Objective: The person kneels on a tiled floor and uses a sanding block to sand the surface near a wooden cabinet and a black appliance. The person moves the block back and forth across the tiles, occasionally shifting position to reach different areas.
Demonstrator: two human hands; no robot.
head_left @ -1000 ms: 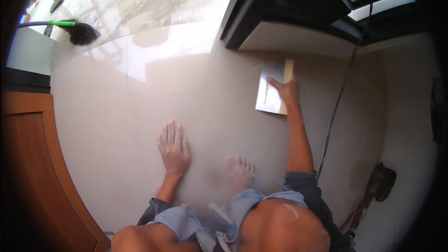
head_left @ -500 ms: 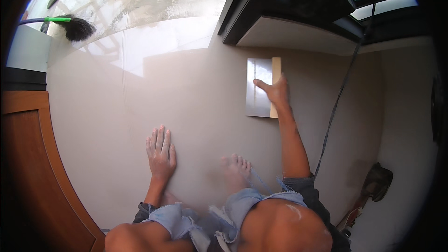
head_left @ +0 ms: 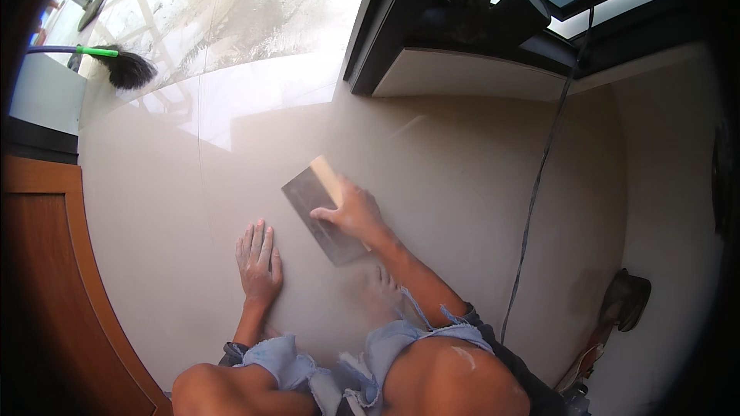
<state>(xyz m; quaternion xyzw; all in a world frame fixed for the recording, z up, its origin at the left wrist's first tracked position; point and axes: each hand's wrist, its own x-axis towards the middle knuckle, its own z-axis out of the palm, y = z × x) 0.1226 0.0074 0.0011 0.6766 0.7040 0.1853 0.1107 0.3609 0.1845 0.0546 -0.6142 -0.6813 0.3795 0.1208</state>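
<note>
A wide scraper (head_left: 308, 199) with a flat metal blade and a pale wooden strip along one edge lies tilted over the beige floor in front of me. My right hand (head_left: 356, 212) is closed on its wooden edge, the thumb reaching across the blade. The fingers behind the wood are partly hidden. To the left of the scraper, my left hand (head_left: 260, 262) rests flat on the floor (head_left: 177, 262), fingers stretched and dusted with pale powder. It holds nothing. My bare foot (head_left: 379, 293) is just below the blade.
A black-bristled broom (head_left: 131, 68) with a green collar lies at the far left. A brown wooden door (head_left: 38, 262) borders the left side. A dark cable (head_left: 538, 185) runs across the floor at right, near a dark object (head_left: 626, 296) by the wall. A dark frame (head_left: 378, 31) stands ahead.
My right hand has drawn the scraper left and nearer to me, turning it from upright to slanted. My left hand stays flat on the floor, almost unmoved. The view has shifted slightly.
</note>
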